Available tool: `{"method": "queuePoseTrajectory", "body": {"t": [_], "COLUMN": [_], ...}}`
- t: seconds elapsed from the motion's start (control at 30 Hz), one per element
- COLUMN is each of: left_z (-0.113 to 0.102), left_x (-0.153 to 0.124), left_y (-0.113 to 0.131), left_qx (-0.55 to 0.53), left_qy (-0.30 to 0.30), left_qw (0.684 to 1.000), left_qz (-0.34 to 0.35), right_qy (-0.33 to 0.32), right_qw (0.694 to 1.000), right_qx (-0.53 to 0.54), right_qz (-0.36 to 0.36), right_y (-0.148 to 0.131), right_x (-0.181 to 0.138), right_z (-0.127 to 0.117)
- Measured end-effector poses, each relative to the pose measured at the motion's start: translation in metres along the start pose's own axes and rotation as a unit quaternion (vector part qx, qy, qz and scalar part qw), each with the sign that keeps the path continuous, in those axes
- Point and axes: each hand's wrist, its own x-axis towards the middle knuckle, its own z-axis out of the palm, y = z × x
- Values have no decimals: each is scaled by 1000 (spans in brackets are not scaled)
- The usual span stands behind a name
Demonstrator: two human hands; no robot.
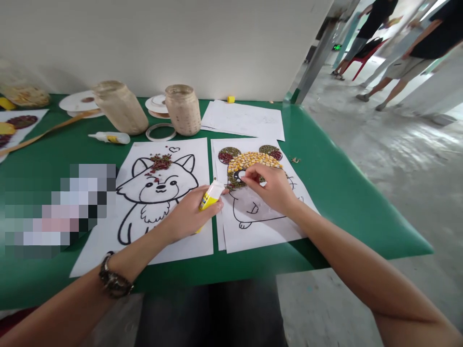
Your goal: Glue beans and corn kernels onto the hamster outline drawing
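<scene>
My left hand (193, 212) is wrapped around a yellow and white glue tube (211, 195), its white end pointing up, between two sheets. My right hand (269, 185) is closed in a pinch over the bear drawing (249, 231), close to one eye; whatever the fingertips hold is too small to make out. Yellow corn kernels (249, 160) cover the bear's forehead, with green and dark red beans in its ears and green ones around the eye. Left of it lies a fox drawing (162, 193) with loose red and green beans (161, 163) on its head.
Behind the sheets stand two jars (183, 111), a tape roll (161, 132), a white glue bottle (110, 138) and blank paper (246, 120) with a yellow cap (230, 99). A blurred-out object (68, 207) lies left. The green table (361, 217) ends at right; people stand beyond.
</scene>
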Motion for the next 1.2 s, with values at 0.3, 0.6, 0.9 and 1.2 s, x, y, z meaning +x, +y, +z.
{"method": "queuePoseTrajectory", "body": {"t": [0.3, 0.6, 0.9, 1.2], "left_z": [0, -1, -1, -2], "left_x": [-1, 0, 3, 1], "left_y": [-2, 5, 1, 4], "left_qx": [-1, 58, 35, 6], "left_qy": [10, 0, -15, -14], "left_qw": [1000, 998, 999, 1000], "left_qz": [-20, 11, 18, -12], "right_qy": [-19, -54, -23, -34], "right_qw": [1000, 998, 998, 999], "right_qx": [1, -26, -43, -26], "right_qz": [11, 5, -35, -6], "right_y": [1, 0, 1, 0], "right_x": [-1, 0, 1, 0], "right_z": [1, -1, 0, -1]}}
